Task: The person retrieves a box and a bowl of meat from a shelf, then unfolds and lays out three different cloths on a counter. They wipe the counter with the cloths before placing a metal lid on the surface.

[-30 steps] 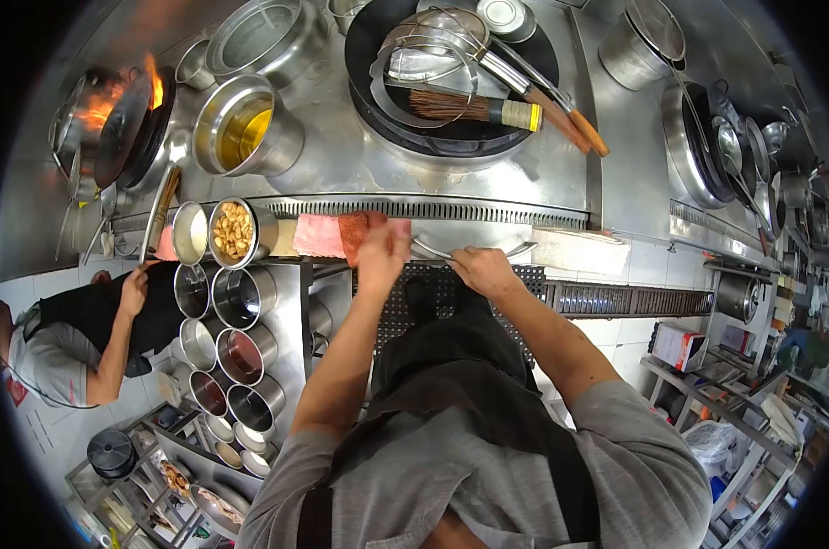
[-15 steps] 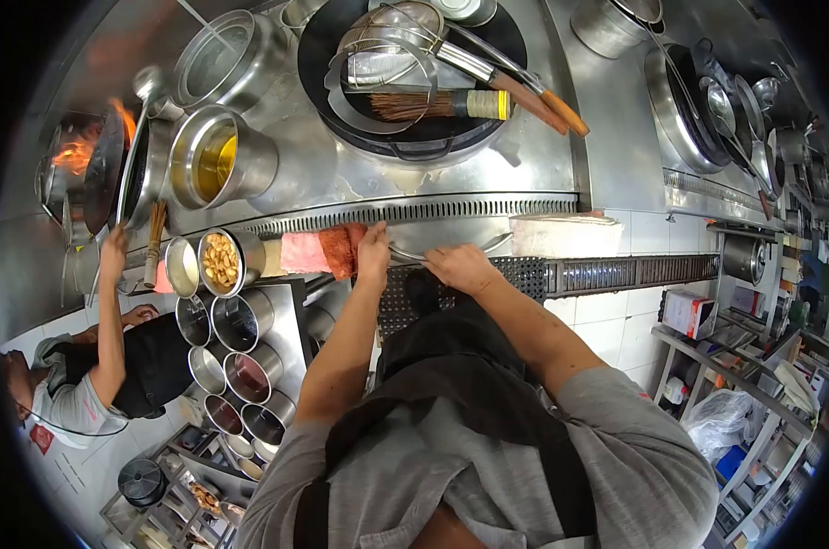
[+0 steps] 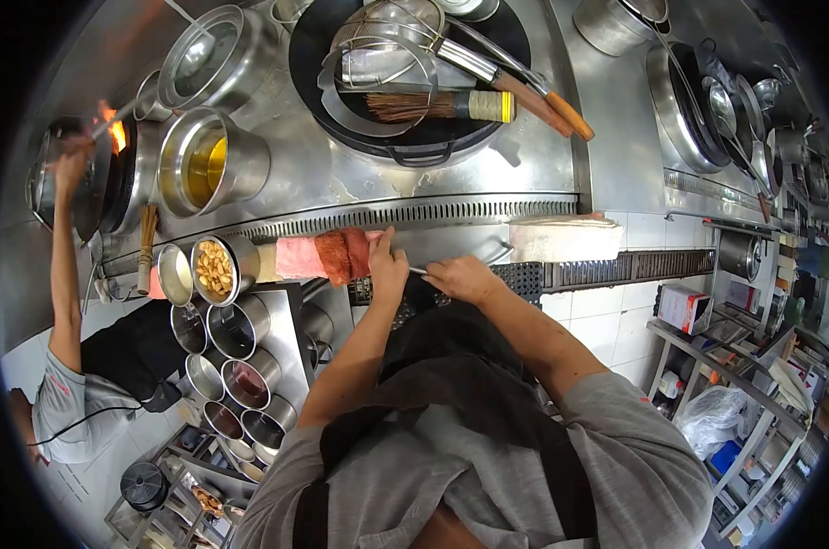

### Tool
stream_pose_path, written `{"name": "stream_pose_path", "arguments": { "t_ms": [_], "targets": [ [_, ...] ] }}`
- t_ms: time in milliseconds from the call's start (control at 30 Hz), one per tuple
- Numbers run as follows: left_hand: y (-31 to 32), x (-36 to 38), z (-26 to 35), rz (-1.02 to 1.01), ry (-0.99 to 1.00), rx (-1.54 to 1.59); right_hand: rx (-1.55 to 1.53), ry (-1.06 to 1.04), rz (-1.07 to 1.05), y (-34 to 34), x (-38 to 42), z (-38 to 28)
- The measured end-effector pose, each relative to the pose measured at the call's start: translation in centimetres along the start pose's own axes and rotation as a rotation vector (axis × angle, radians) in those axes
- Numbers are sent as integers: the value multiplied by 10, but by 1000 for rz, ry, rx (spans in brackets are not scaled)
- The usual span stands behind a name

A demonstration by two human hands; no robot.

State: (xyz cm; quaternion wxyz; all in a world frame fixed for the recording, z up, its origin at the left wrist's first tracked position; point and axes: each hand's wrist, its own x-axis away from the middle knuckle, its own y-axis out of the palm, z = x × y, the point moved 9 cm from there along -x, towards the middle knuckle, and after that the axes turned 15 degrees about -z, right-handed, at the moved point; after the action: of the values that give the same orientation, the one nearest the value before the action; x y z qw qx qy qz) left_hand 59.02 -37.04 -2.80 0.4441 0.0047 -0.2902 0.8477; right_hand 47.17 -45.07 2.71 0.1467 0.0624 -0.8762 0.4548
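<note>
My left hand (image 3: 390, 271) is closed on the curved metal rail (image 3: 417, 270) along the stove front. Its fingers lie against a red-brown cloth (image 3: 339, 256), which hangs beside a pink cloth (image 3: 297, 258). My right hand (image 3: 463, 278) grips the same rail a little to the right, with its fingers curled over it. Farther right a folded off-white cloth (image 3: 565, 240) hangs on the stove front. Beyond my hands sits a large black wok (image 3: 419, 157), holding a wire strainer (image 3: 391, 23), a metal ring and a bamboo brush (image 3: 442, 105).
To the left stand a pot of yellow oil (image 3: 254, 165), a pot of peeled garlic-like pieces (image 3: 215, 270) and several seasoning pots (image 3: 236, 329). A co-worker's arm (image 3: 64, 265) reaches to a flaming wok (image 3: 62, 183). Shelves (image 3: 707, 352) line the right side.
My hands stay on the rail; my left hand has shifted slightly right and down. The co-worker's arm has stretched farther over the flaming wok, and the view has shifted slightly.
</note>
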Motion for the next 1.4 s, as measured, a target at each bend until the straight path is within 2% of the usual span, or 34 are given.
{"name": "stream_pose_path", "arguments": {
  "t_ms": [67, 100, 167, 200, 233, 267, 300, 333, 367, 467, 600, 667, 800, 867, 933, 967, 1033, 1100, 1167, 1200, 1267, 1300, 1367, 1400],
  "targets": [
    [-2, -1, 20, 67, 107, -364, -18, -43, 3, 0, -2, 1],
    [-8, -2, 36, 71, 114, -365, -9, -68, 20, -1, 0, 1],
    [-15, 13, 97, 152, 256, -578, 44, -81, 70, -8, 12, 12],
    [-6, 12, 103, 152, 265, -576, 104, -98, 117, -16, 19, 18],
    [10, 12, 112, 87, 360, -559, 108, -94, 122, -15, 25, 27],
    [23, 10, 122, 25, 458, -544, 132, 13, -54, 1, 25, 46],
    [28, 7, 122, 32, 470, -547, 157, 119, -227, 14, 22, 62],
    [37, 0, 112, -35, 390, -587, 166, 117, -214, 7, 19, 61],
    [44, -5, 100, -101, 305, -627, 164, 138, -299, 11, 18, 61],
    [41, -3, 105, -16, 389, -569, 167, 207, -464, 18, 15, 61],
    [50, -17, 90, -59, 308, -604, 143, 172, -444, 16, 8, 68],
    [47, -5, 87, -69, 270, -620, 131, 130, -307, 16, 14, 58],
    [39, -7, 85, -79, 262, -566, 207, 201, -366, 19, 11, 60],
    [19, -19, 81, -7, 281, -160, 186, 173, -343, 2, 19, 52],
    [-23, -31, 109, 95, 263, 126, -79, 41, -56, -35, 26, 37],
    [-47, -36, 142, 191, 359, 83, -66, 36, -44, -48, 29, 37],
    [-76, -52, 203, 331, 515, -36, -290, -3, 317, -107, 49, 48],
    [-81, -83, 240, 388, 593, -116, -295, 129, 590, -166, 69, 80],
    [-60, -130, 246, 379, 388, -458, -161, 177, 784, -222, 80, 112],
    [-55, -144, 245, 391, 393, -462, -27, 165, 836, -251, 84, 115],
    [-44, -189, 212, 158, 99, -372, 120, 187, 755, -272, 70, 144],
    [-53, -185, 220, 238, 216, -343, 120, 167, 760, -277, 68, 158],
    [-93, -172, 210, 372, 230, -187, 259, 98, 569, -269, 48, 171],
    [-120, -162, 198, 404, 100, -129, 252, 78, 573, -271, 43, 175]
  ]
}}
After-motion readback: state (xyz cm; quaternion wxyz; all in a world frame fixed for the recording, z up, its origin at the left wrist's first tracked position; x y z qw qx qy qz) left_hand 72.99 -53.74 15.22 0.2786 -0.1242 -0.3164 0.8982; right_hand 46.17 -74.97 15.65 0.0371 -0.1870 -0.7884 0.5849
